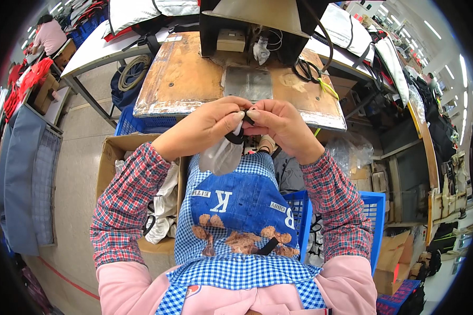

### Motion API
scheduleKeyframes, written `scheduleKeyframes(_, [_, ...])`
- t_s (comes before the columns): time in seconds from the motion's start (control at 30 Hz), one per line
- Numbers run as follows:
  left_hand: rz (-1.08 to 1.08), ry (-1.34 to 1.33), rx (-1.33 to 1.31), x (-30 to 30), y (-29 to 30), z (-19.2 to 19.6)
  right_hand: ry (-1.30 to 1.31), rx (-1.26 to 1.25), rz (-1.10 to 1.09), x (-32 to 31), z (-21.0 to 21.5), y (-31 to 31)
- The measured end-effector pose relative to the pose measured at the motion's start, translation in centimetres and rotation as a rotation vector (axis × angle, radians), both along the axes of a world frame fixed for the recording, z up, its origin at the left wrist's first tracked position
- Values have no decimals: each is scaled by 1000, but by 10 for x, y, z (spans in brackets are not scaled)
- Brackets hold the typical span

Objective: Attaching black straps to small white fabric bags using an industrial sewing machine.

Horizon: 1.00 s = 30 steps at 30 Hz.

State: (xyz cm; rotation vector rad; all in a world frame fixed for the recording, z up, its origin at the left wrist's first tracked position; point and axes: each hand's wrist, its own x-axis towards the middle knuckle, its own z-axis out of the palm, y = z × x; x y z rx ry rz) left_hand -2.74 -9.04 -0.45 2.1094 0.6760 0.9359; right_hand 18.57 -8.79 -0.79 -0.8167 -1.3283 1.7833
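Note:
In front of the wooden worktable's near edge, my left hand point(207, 128) and my right hand point(286, 126) meet, thumbs and forefingers pinched close together. Between them is a narrow black strip point(235, 138), bent into a curve and gripped by both hands. A whitish, see-through limp piece point(220, 159) hangs below my left hand, next to the strip; whether the two are joined I cannot tell. My fingertips partly hide the strip's ends. Over my lap lies a blue checked apron point(236, 199), with a short black strip point(268, 245) resting on it.
Ahead stands the worn wooden worktable point(178, 73) with a metal plate point(247, 84) under a dark machine housing point(252, 18). A cardboard box point(108, 163) of white pieces sits at my left, a blue basket point(373, 205) at my right. Yellow-tied black cord point(307, 71) lies on the tabletop.

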Motion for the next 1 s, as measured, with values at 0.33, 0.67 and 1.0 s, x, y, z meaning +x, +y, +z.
scheduleKeyframes(0.33, [157, 230, 83, 5, 25, -1, -198, 30, -92, 10, -8, 25])
scheduleKeyframes(0.67, [337, -49, -337, 33, 64, 2, 97, -84, -307, 4, -13, 62])
scheduleKeyframes(1.0, [366, -161, -463, 40, 82, -1, 151, -154, -381, 5, -14, 86])
